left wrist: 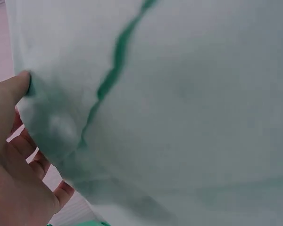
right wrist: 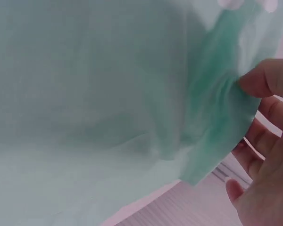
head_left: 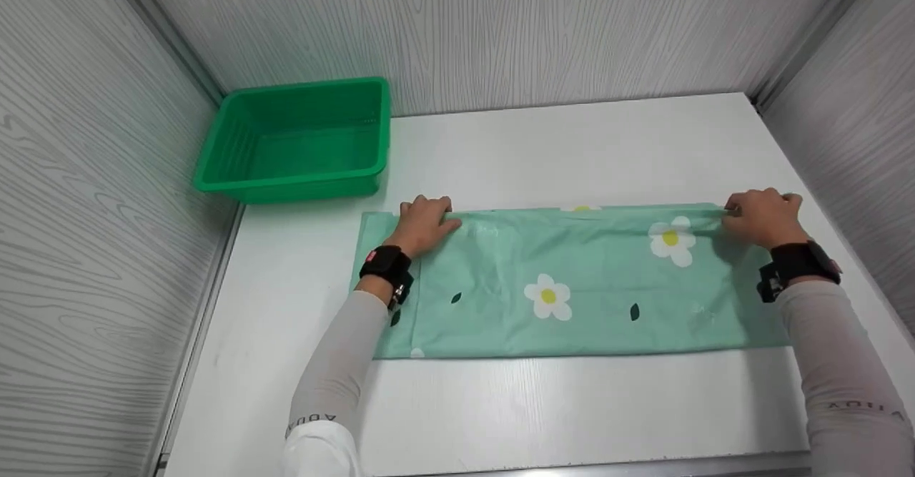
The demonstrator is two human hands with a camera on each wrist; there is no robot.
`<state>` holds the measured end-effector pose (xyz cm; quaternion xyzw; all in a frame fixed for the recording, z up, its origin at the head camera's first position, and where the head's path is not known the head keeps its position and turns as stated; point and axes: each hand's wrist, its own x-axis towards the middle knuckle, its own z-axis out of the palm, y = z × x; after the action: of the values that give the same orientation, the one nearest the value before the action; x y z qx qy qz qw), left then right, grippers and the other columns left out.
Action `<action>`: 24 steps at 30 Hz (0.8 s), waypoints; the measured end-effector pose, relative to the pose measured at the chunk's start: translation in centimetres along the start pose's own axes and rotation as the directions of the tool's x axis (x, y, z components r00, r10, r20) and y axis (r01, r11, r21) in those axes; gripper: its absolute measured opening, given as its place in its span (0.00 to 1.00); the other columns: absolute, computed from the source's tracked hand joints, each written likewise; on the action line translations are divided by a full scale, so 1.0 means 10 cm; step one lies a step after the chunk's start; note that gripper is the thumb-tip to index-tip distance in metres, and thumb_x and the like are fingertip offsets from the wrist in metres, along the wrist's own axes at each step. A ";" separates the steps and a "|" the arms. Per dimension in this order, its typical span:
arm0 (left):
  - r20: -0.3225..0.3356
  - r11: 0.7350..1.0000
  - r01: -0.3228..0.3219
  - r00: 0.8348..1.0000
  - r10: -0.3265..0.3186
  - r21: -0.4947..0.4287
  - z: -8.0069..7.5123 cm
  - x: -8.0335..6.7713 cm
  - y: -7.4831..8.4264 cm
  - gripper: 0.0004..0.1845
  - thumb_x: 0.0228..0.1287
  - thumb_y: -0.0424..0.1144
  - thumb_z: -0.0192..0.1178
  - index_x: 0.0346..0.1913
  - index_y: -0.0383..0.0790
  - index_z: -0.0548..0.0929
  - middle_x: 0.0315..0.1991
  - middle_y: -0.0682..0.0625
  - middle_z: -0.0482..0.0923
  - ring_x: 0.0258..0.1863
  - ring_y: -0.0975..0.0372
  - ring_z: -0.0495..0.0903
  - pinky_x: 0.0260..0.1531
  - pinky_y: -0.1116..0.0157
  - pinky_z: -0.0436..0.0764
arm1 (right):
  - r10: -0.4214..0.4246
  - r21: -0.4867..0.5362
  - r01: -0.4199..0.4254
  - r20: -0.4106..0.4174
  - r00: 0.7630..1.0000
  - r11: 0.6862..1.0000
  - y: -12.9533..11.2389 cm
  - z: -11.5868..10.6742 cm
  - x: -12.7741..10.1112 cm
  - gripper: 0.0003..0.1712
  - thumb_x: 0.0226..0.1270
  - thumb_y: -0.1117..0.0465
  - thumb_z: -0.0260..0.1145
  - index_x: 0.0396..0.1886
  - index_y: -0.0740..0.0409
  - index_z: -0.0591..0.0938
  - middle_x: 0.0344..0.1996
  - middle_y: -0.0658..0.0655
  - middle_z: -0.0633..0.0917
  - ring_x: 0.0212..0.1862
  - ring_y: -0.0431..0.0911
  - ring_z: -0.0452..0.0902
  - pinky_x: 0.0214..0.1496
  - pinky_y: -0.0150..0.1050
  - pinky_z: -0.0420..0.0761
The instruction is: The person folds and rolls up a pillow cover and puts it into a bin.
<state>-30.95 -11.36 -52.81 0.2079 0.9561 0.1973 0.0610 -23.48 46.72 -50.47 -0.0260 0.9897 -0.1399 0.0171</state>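
While the far edge of the mint-green cotton cloth printed with white daisies (head_left: 572, 284) was pinched between thumb and curled fingers (left wrist: 19, 89) of the left hand (head_left: 423, 224), the same edge was gripped near its other end by the right hand (head_left: 761, 217), whose thumb (right wrist: 269, 77) was pressed into a bunched fold of fabric. From both wrist views little beyond the cloth close against each palm could be made out. Seen from the head camera, the cloth was laid as a long, narrow band across the white wood-grain tabletop (head_left: 572, 148), its far edge drawn level between the two hands and its near edge lying straight. One lengthwise fold was judged to be already made, the band appearing doubled; folds across its length were judged to be left, though the number of layers could not be told. A green rectangular plastic basket (head_left: 300, 141) was stood well apart at the far left corner, with nothing seen inside it.
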 end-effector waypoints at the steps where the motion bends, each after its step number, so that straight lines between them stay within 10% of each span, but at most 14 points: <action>1: 0.015 1.000 0.006 1.000 -0.006 0.004 -0.02 -0.03 -0.03 0.15 0.81 0.49 0.57 0.47 0.39 0.80 0.40 0.42 0.81 0.48 0.47 0.75 0.53 0.46 0.66 | 0.000 -0.005 0.000 -0.027 1.000 1.000 0.00 0.00 0.00 0.20 0.70 0.62 0.56 0.50 0.75 0.82 0.46 0.79 0.80 0.52 0.77 0.68 0.59 0.79 0.52; 14: -0.055 0.999 0.015 0.998 -0.017 -0.035 -0.25 -0.11 -0.36 0.12 0.82 0.43 0.55 0.46 0.38 0.82 0.43 0.41 0.80 0.49 0.46 0.77 0.54 0.45 0.72 | 0.081 0.066 -0.059 -0.407 0.910 0.996 -0.13 0.19 0.09 0.09 0.74 0.72 0.57 0.44 0.77 0.78 0.49 0.82 0.73 0.58 0.80 0.62 0.67 0.79 0.49; 24: -0.142 0.989 0.131 0.983 -0.121 0.068 -0.04 -0.09 -0.43 0.12 0.84 0.40 0.51 0.55 0.37 0.80 0.57 0.39 0.74 0.59 0.45 0.72 0.58 0.44 0.70 | 0.202 0.071 -0.189 -0.321 0.925 0.979 -0.44 0.59 0.27 0.19 0.74 0.70 0.47 0.57 0.80 0.71 0.67 0.85 0.61 0.71 0.80 0.51 0.67 0.80 0.50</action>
<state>-31.86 -15.46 -54.10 0.1351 0.9762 0.1697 -0.0006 -25.73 40.74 -54.94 0.0968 0.9735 -0.1592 -0.1326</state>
